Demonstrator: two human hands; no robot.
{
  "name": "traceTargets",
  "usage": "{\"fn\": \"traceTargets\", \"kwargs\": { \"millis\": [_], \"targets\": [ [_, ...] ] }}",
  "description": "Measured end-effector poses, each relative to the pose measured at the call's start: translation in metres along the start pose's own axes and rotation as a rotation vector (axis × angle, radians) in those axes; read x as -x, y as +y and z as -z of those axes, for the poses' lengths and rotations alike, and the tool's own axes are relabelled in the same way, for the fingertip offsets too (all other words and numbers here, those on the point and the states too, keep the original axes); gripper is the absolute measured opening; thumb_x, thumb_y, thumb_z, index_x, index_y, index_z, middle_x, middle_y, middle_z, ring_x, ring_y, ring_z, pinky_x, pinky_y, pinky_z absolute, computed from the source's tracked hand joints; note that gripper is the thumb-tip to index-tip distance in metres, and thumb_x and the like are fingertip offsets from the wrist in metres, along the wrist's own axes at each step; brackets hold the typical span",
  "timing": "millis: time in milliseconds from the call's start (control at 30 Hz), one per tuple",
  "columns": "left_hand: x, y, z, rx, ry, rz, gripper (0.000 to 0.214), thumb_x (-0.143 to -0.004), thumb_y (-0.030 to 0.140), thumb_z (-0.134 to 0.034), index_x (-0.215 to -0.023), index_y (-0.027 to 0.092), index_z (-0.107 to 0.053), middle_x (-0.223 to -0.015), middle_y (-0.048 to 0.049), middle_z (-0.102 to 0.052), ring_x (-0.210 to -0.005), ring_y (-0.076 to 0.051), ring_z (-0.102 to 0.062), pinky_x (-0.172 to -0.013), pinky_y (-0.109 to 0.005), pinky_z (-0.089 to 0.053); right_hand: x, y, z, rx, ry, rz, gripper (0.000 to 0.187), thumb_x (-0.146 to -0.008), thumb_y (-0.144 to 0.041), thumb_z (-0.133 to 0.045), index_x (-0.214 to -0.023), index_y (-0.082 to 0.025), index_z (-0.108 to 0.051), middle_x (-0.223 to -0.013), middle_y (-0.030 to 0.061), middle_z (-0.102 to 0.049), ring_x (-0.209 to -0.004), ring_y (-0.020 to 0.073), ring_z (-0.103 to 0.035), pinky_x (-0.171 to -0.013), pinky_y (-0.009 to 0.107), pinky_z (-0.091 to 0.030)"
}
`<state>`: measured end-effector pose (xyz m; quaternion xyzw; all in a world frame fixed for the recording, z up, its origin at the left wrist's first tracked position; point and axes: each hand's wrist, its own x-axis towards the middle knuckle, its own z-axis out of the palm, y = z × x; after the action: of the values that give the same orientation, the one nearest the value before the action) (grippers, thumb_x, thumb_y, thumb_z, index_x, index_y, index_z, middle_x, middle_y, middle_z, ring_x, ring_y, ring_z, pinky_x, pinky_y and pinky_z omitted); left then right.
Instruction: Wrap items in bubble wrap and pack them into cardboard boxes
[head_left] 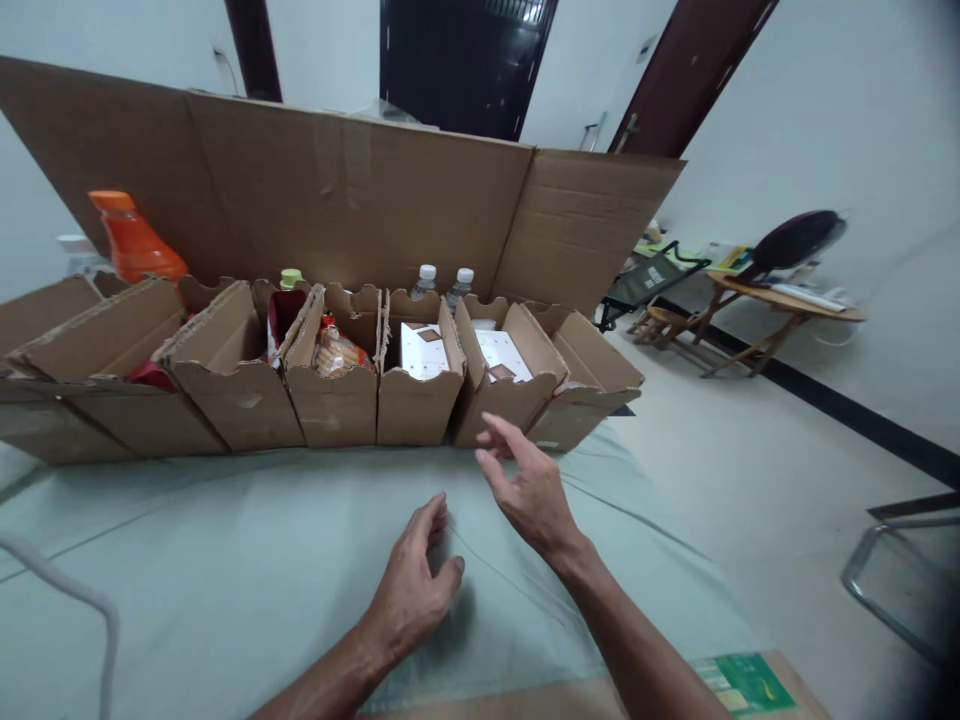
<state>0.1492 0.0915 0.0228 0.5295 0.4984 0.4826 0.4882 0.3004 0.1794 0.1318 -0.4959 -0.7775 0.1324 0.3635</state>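
My left hand (415, 580) hovers over the pale green cloth (247, 560), its thumb and fingers apart and nothing held. Farther forward and to the right, my right hand (529, 490) is raised with curled, separated fingers and holds nothing. It is nearest to a cardboard bin (480, 400) that contains a white box (504, 355). The bin to its left holds another white box (423, 350). In a bin further left lies a clear packet of brownish food (339, 352). A dark red item (285, 318) stands in the bin beside that one.
A tall cardboard panel (360, 190) rises behind the row of bins. An orange bottle (139, 240) and two clear bottles (460, 285) stand behind them. A grey cable (82, 590) lies at left. Floor, a wooden table (787, 297) and a metal frame (862, 580) are at right.
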Motion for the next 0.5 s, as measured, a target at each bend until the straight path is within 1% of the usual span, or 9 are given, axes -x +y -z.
{"fn": "traceTargets", "kwargs": {
  "millis": [33,100,133,200,267,300,367,433,500],
  "targets": [
    [0.0,-0.001,-0.001,0.009,-0.003,-0.012,0.069,-0.08,0.023,-0.063,-0.146,0.014,-0.045,-0.144,-0.0193,-0.056,-0.131,-0.031,-0.058,-0.113,-0.053,-0.046,-0.012,-0.017,0.0,-0.003,-0.019,0.028,0.051,-0.095,-0.028,-0.05,-0.144,-0.02,-0.052,-0.103,0.0052,-0.076,-0.083,0.019,-0.07,-0.086,0.034,-0.053],
    [-0.002,-0.002,-0.002,0.033,-0.028,-0.022,0.07,-0.08,0.026,-0.064,-0.146,0.014,-0.044,-0.145,-0.0201,-0.054,-0.132,-0.032,-0.057,-0.114,-0.053,-0.045,-0.043,-0.046,-0.004,0.083,-0.114,0.054,0.059,-0.095,-0.026,-0.05,-0.154,-0.022,-0.041,-0.092,0.0014,-0.076,-0.08,0.0203,-0.071,-0.081,0.033,-0.052],
    [-0.003,0.0,-0.002,0.045,-0.034,-0.015,0.07,-0.081,0.028,-0.064,-0.146,0.013,-0.043,-0.145,-0.0207,-0.054,-0.132,-0.032,-0.057,-0.114,-0.053,-0.045,-0.058,-0.058,-0.008,0.159,-0.166,0.047,0.059,-0.095,-0.026,-0.051,-0.154,-0.022,-0.042,-0.089,0.0011,-0.077,-0.081,0.0219,-0.071,-0.079,0.033,-0.051],
    [-0.005,0.007,0.002,0.07,0.0,0.012,0.069,-0.081,0.028,-0.064,-0.145,0.012,-0.043,-0.144,-0.0218,-0.054,-0.132,-0.032,-0.057,-0.114,-0.053,-0.045,-0.082,-0.074,-0.016,0.299,-0.228,0.019,0.047,-0.094,-0.025,-0.053,-0.142,-0.022,-0.057,-0.089,0.0042,-0.078,-0.085,0.0255,-0.072,-0.078,0.034,-0.049],
    [-0.002,0.019,0.011,0.078,0.105,0.014,0.064,-0.083,0.028,-0.063,-0.142,0.013,-0.045,-0.144,-0.0212,-0.055,-0.132,-0.031,-0.057,-0.114,-0.053,-0.044,-0.088,-0.082,-0.02,0.371,-0.233,0.003,0.031,-0.095,-0.024,-0.052,-0.12,-0.021,-0.07,-0.093,0.0085,-0.079,-0.088,0.0273,-0.073,-0.076,0.033,-0.048],
    [0.002,0.026,0.018,0.068,0.168,-0.002,0.061,-0.084,0.028,-0.062,-0.141,0.014,-0.046,-0.145,-0.02,-0.055,-0.132,-0.031,-0.057,-0.115,-0.053,-0.043,-0.083,-0.085,-0.019,0.38,-0.222,0.002,0.028,-0.095,-0.023,-0.05,-0.112,-0.02,-0.072,-0.094,0.0095,-0.079,-0.088,0.0272,-0.073,-0.076,0.033,-0.047],
    [0.015,0.039,0.036,0.019,0.289,-0.055,0.058,-0.088,0.03,-0.061,-0.142,0.019,-0.046,-0.147,-0.0165,-0.054,-0.131,-0.03,-0.056,-0.115,-0.054,-0.041,-0.055,-0.087,-0.009,0.382,-0.202,0.004,0.028,-0.095,-0.021,-0.048,-0.107,-0.021,-0.072,-0.092,0.0083,-0.079,-0.084,0.0251,-0.073,-0.074,0.031,-0.047],
    [0.034,0.048,0.056,-0.043,0.398,-0.114,0.058,-0.091,0.033,-0.06,-0.146,0.023,-0.043,-0.149,-0.0142,-0.051,-0.131,-0.03,-0.055,-0.115,-0.055,-0.039,-0.011,-0.085,0.011,0.345,-0.185,0.017,0.027,-0.094,-0.021,-0.047,-0.106,-0.024,-0.072,-0.087,0.005,-0.078,-0.077,0.0227,-0.072,-0.071,0.031,-0.048],
    [0.054,0.052,0.074,-0.089,0.478,-0.163,0.06,-0.092,0.034,-0.06,-0.148,0.024,-0.04,-0.15,-0.0136,-0.048,-0.134,-0.031,-0.052,-0.116,-0.056,-0.037,0.042,-0.077,0.042,0.199,-0.168,0.065,0.024,-0.092,-0.028,-0.049,-0.095,-0.026,-0.073,-0.078,0.0027,-0.075,-0.068,0.0218,-0.069,-0.066,0.032,-0.049]
  ]
}}
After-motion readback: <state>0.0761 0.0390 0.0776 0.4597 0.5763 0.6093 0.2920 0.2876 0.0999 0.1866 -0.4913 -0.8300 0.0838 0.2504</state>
